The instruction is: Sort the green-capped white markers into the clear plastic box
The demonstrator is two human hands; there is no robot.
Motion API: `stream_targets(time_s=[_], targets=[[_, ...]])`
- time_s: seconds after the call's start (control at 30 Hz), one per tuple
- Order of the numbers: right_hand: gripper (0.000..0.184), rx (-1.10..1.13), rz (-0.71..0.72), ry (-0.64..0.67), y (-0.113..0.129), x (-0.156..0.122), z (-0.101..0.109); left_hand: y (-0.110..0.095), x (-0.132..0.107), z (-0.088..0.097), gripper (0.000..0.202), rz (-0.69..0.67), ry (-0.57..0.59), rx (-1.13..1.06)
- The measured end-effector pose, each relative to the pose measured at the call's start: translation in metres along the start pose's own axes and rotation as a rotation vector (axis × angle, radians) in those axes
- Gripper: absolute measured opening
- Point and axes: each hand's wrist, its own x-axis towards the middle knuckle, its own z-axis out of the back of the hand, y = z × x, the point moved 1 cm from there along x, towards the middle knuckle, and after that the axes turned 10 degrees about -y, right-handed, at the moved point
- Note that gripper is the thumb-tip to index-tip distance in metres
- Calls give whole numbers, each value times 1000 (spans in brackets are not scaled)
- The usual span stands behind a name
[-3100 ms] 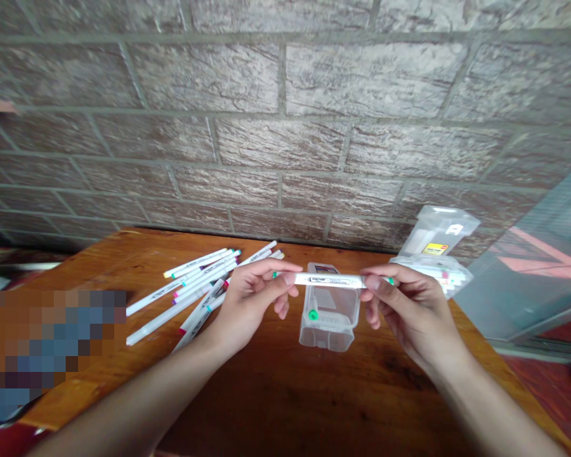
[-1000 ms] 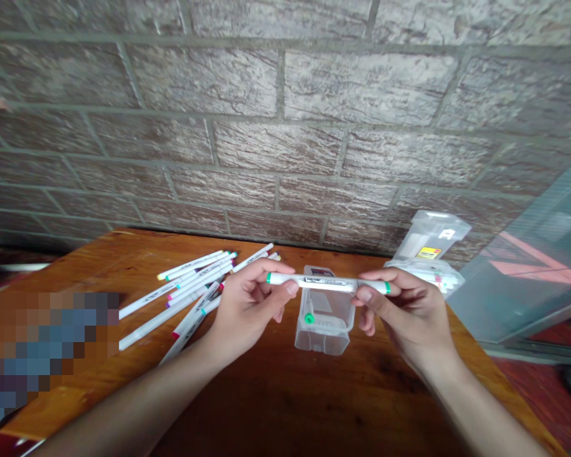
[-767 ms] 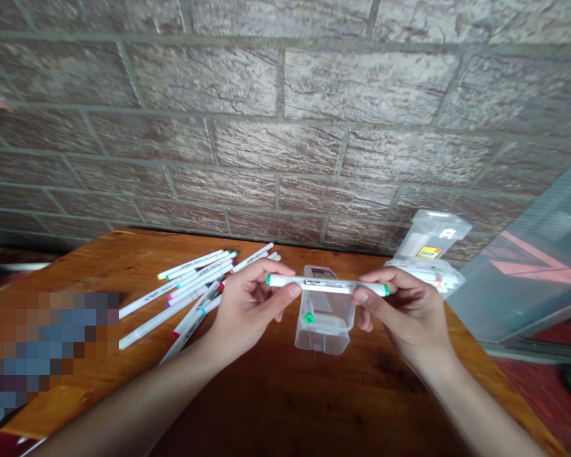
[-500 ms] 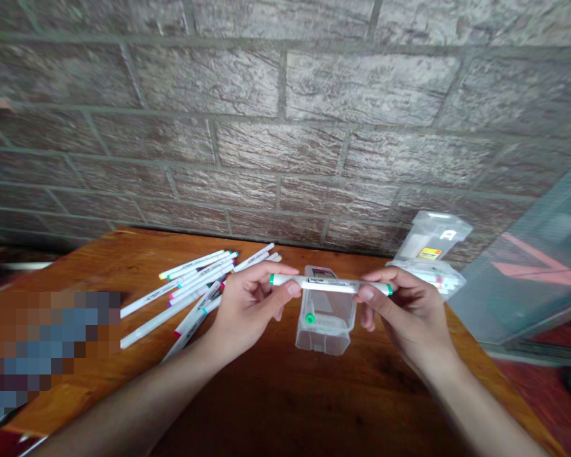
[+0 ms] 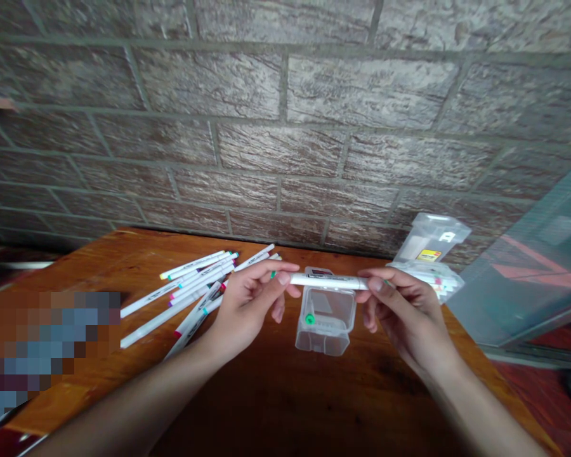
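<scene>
A white marker [image 5: 330, 281] with green ends is held level between my two hands, above the table. My left hand [image 5: 252, 295] pinches its left end between thumb and fingers. At the other end, my right hand [image 5: 402, 301] grips it the same way, its fingers covering most of the green cap. Below and behind the marker lies an open clear plastic case [image 5: 330, 317]. Inside that case rests a marker with a green end [image 5: 309, 319], its body only partly visible.
Several white markers [image 5: 190, 285] with coloured ends lie in a loose pile on the wooden table [image 5: 285, 406], left of my hands. A second clear case [image 5: 440, 238] with markers stands open at the back right. A brick wall [image 5: 276, 139] rises behind the table.
My fingers have shifted on the marker and now cover more of both green ends. The marker has stayed in nearly the same place; the cases and pile have not moved.
</scene>
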Motion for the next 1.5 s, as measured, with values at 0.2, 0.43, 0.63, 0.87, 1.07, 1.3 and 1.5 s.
stream_targets(time_s=[0.2,0.43,0.63,0.87,1.07,1.3,1.5], targets=[[23,17,-35,10,1,-2,1,4,-1,2,24,24,23,-74],[25,53,-67,4,1,0,-1,1,-1,1,26,54,18,-107],[27,87,-107,2,3,0,-1,0,0,0,30,98,12,-164],[28,107,-126,-4,5,-1,-2,-1,0,-1,29,121,12,-232],[27,124,-135,-2,7,1,-4,-2,0,-1,30,128,15,-244],[30,112,-146,-44,7,1,-3,-1,-1,-1,28,123,16,-228],[31,70,-108,-41,7,1,-3,-1,-2,-1,27,62,-6,-141]])
